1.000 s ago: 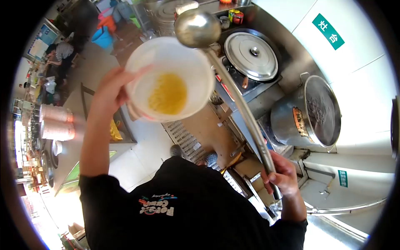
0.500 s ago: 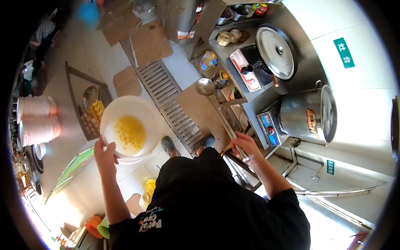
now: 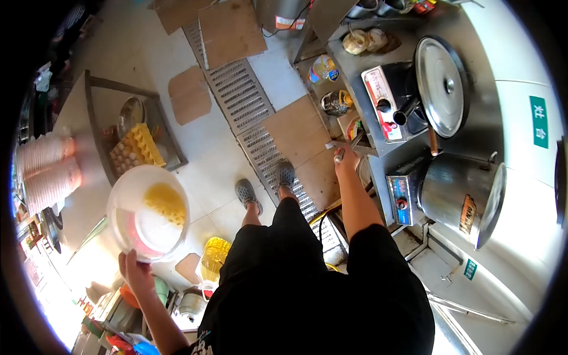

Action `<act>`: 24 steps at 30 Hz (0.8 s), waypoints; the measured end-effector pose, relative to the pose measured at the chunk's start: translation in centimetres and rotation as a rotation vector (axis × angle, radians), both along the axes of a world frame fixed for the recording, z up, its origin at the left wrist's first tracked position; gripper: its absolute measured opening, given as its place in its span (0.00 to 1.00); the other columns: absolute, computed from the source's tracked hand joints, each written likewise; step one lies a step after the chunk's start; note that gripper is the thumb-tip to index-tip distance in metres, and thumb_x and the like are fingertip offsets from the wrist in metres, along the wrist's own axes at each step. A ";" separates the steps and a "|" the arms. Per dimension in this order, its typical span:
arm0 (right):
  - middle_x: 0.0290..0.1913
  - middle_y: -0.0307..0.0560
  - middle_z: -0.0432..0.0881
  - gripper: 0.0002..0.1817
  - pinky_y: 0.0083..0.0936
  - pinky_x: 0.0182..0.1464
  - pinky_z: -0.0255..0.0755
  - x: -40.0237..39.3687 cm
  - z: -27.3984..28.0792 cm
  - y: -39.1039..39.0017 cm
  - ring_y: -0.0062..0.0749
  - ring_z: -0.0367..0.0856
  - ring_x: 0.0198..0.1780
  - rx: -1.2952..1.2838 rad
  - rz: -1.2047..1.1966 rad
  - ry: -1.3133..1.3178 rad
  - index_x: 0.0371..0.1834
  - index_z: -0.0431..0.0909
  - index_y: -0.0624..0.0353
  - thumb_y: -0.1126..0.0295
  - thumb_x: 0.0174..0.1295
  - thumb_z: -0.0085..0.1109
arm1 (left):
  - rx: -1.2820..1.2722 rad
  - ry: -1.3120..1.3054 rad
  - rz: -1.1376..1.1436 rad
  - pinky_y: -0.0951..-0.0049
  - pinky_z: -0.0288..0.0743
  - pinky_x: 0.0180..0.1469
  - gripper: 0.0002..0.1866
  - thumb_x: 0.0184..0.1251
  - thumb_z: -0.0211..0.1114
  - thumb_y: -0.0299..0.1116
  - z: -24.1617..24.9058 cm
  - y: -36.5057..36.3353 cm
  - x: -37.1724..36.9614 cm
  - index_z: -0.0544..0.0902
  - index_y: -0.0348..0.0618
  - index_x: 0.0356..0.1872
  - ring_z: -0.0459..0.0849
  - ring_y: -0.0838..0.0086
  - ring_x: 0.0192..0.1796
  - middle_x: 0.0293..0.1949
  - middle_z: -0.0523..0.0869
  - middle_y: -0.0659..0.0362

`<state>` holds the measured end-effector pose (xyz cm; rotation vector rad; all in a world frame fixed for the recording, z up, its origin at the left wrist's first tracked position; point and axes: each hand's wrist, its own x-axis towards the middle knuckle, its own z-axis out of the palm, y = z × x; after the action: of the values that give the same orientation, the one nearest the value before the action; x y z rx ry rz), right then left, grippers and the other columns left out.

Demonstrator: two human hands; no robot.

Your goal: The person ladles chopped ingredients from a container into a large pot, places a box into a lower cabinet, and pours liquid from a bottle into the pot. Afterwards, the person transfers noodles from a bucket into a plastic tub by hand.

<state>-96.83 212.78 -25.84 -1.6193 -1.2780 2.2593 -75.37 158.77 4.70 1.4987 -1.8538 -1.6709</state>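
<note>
My left hand (image 3: pixel 137 273) grips the near rim of a translucent white plastic bowl (image 3: pixel 155 238), fingers closed on it. Loose yellow food bits (image 3: pixel 165 204), of a kind I cannot make out, lie toward the far side of this tilted bowl. On the other side, my right hand (image 3: pixel 347 161) is wrapped round the metal handle of a ladle (image 3: pixel 339 156), beside the stove shelving. The handle points toward me, and the ladle's cup cannot be made out.
Stacked bowls (image 3: pixel 47 171) stand on the left counter, above a shelf with eggs (image 3: pixel 127 155). At right are a lidded pan (image 3: pixel 441 86) on a burner and a large steel pot (image 3: pixel 452 195). A drain grate (image 3: pixel 242 94) and cardboard (image 3: pixel 234 32) cover the floor. An oil jug (image 3: pixel 213 260) stands near my leg.
The bowl has moved left and toward me, its yellow contents sliding to one side. My right hand has moved farther forward, and the ladle has swung so its cup no longer shows clearly.
</note>
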 end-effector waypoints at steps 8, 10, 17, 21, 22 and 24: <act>0.25 0.45 0.80 0.16 0.25 0.20 0.66 -4.1 -15.1 6.1 0.33 0.78 0.22 -0.057 -0.034 -0.092 0.31 0.72 0.57 0.56 0.65 0.59 | -0.062 -0.013 0.080 0.83 0.62 0.15 0.11 0.63 0.60 0.36 -0.8 0.7 1.6 0.74 0.42 0.41 0.73 0.81 0.19 0.27 0.79 0.62; 0.29 0.44 0.81 0.24 0.26 0.25 0.70 -4.1 -14.0 8.5 0.34 0.81 0.28 -0.009 -0.120 -0.065 0.39 0.75 0.56 0.43 0.64 0.55 | -0.089 -0.013 0.176 0.82 0.61 0.14 0.08 0.63 0.61 0.35 0.9 2.9 1.0 0.74 0.44 0.37 0.72 0.81 0.18 0.27 0.79 0.62; 0.33 0.40 0.81 0.25 0.26 0.31 0.73 1.2 -14.0 10.6 0.32 0.81 0.34 -0.170 -0.073 -0.123 0.42 0.74 0.51 0.39 0.63 0.53 | -0.017 0.053 0.265 0.82 0.62 0.13 0.07 0.62 0.61 0.33 0.5 4.7 4.1 0.74 0.44 0.37 0.72 0.80 0.16 0.25 0.80 0.61; 0.23 0.38 0.64 0.13 0.22 0.16 0.61 1.1 -10.0 4.4 0.29 0.72 0.20 -0.016 0.382 -0.252 0.28 0.63 0.50 0.60 0.67 0.52 | 0.076 0.137 0.334 0.81 0.65 0.13 0.08 0.61 0.60 0.32 0.1 4.0 6.5 0.73 0.43 0.39 0.74 0.78 0.16 0.23 0.78 0.60; 0.24 0.38 0.65 0.08 0.22 0.13 0.57 2.1 -9.3 2.6 0.26 0.69 0.17 0.075 0.580 -0.230 0.29 0.65 0.50 0.64 0.65 0.50 | 0.042 0.126 0.399 0.80 0.63 0.11 0.06 0.59 0.60 0.31 0.2 3.5 7.2 0.72 0.43 0.34 0.73 0.77 0.14 0.22 0.78 0.60; 0.24 0.38 0.67 0.08 0.23 0.17 0.64 3.5 -5.8 -1.7 0.26 0.71 0.19 0.167 0.855 -0.336 0.30 0.68 0.51 0.64 0.65 0.50 | 0.104 0.130 0.427 0.79 0.61 0.12 0.05 0.57 0.60 0.30 1.5 2.4 8.8 0.73 0.43 0.29 0.71 0.78 0.13 0.20 0.77 0.60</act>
<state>-93.28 211.10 -31.68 -1.6270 -2.5652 2.1732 -66.54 161.20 6.21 1.6389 -1.2838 -1.6272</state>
